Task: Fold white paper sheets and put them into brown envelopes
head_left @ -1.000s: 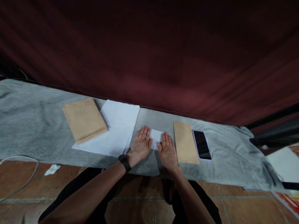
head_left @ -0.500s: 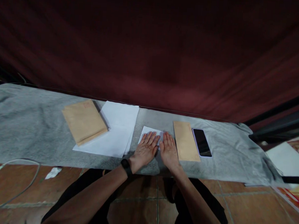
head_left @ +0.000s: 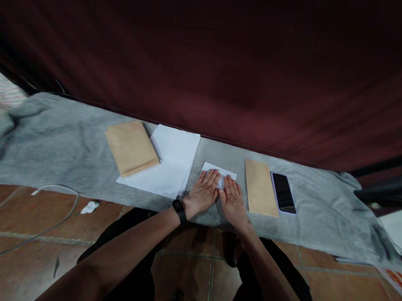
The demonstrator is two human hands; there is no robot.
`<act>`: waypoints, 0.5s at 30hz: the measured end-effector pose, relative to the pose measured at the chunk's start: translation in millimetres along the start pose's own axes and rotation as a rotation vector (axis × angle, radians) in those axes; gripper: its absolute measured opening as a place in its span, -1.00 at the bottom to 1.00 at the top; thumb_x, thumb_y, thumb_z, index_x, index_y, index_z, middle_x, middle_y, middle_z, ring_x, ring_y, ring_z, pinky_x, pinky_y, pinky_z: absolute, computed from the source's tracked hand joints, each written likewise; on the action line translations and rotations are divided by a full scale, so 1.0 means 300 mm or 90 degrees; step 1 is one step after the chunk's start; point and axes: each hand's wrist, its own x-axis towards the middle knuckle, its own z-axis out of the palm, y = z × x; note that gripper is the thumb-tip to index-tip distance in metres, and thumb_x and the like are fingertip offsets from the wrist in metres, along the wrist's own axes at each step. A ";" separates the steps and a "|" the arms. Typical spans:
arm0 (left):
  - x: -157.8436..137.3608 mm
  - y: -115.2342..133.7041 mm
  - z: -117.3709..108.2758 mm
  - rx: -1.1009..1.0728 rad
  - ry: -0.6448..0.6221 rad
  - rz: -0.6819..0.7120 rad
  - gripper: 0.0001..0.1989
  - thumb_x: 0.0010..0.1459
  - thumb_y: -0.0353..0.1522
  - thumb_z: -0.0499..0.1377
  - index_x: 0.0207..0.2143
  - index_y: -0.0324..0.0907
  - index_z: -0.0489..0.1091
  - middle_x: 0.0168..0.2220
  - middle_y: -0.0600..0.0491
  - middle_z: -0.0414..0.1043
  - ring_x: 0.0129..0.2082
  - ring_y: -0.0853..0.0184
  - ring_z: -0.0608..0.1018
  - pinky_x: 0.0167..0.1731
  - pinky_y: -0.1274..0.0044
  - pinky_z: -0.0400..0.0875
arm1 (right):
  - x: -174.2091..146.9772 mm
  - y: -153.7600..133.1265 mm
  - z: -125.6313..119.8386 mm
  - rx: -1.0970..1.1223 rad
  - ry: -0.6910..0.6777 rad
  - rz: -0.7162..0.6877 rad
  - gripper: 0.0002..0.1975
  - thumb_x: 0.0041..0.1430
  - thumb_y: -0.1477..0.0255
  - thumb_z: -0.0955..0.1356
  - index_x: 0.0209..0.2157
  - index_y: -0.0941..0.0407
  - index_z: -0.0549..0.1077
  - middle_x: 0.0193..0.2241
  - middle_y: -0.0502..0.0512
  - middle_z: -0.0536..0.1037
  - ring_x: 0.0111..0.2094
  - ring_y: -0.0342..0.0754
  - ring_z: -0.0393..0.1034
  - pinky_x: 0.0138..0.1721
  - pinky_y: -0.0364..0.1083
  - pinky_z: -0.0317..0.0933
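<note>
My left hand and my right hand lie flat, side by side, palms down on a small folded white paper on the grey cloth. Only the paper's far edge shows past my fingertips. A black band sits on my left wrist. Right of my right hand lies a long brown envelope, and beside it a dark phone. Left of my left hand is a stack of white sheets with a pile of brown envelopes partly on it.
A dark red curtain hangs behind the cloth. A grey cable and a scrap of white paper lie on the brown floor tiles at the left. The cloth bunches up at its right end.
My hands have slid together until they touch, both flat on the folded paper. The view has shifted, so everything sits a little further right.
</note>
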 end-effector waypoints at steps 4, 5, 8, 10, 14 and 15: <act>-0.005 -0.018 -0.007 -0.009 0.010 -0.005 -0.45 0.40 -0.25 -0.10 0.37 -0.19 0.08 0.43 -0.07 -0.01 0.43 0.19 0.03 0.39 0.20 -0.13 | -0.006 0.013 0.014 -0.019 0.016 0.000 -0.42 0.48 0.27 0.06 0.39 0.27 0.06 0.38 0.30 0.12 0.40 0.09 -0.04 0.36 0.15 -0.07; -0.006 -0.021 -0.009 -0.011 0.011 -0.008 -0.46 0.40 -0.23 -0.09 0.37 -0.16 0.09 0.43 -0.06 -0.02 0.43 0.18 0.03 0.39 0.19 -0.12 | -0.008 0.014 0.016 -0.021 0.020 -0.001 -0.42 0.48 0.27 0.07 0.39 0.27 0.06 0.38 0.31 0.11 0.40 0.10 -0.04 0.35 0.16 -0.06; -0.007 -0.030 -0.015 -0.016 0.012 -0.016 -0.47 0.40 -0.17 -0.05 0.35 -0.08 0.14 0.43 -0.02 0.01 0.43 0.14 0.05 0.38 0.15 -0.09 | -0.012 0.017 0.019 -0.027 0.025 0.001 -0.43 0.48 0.29 0.08 0.39 0.26 0.07 0.39 0.33 0.09 0.40 0.14 -0.04 0.34 0.17 -0.03; -0.007 -0.035 -0.017 -0.018 0.012 -0.018 -0.47 0.40 -0.15 -0.04 0.35 -0.05 0.15 0.42 0.00 0.04 0.42 0.13 0.07 0.37 0.14 -0.08 | -0.015 0.020 0.020 -0.030 0.027 0.001 -0.44 0.48 0.30 0.08 0.38 0.27 0.08 0.39 0.34 0.09 0.39 0.15 -0.03 0.33 0.17 -0.01; 0.000 -0.051 -0.022 -0.015 0.020 -0.032 -0.41 0.38 -0.09 -0.03 0.36 -0.12 0.11 0.42 -0.08 0.02 0.42 0.12 0.07 0.37 0.17 -0.08 | -0.018 0.028 0.019 -0.025 0.046 0.001 -0.40 0.48 0.28 0.09 0.41 0.29 -0.02 0.39 0.39 0.08 0.39 0.17 -0.02 0.31 0.18 0.02; 0.002 -0.056 -0.023 -0.012 0.022 -0.040 -0.39 0.38 -0.08 -0.03 0.37 -0.15 0.11 0.42 -0.10 0.01 0.42 0.11 0.07 0.37 0.18 -0.07 | -0.019 0.030 0.017 -0.023 0.052 0.006 -0.38 0.48 0.27 0.09 0.42 0.29 -0.06 0.39 0.40 0.08 0.39 0.17 -0.02 0.31 0.19 0.04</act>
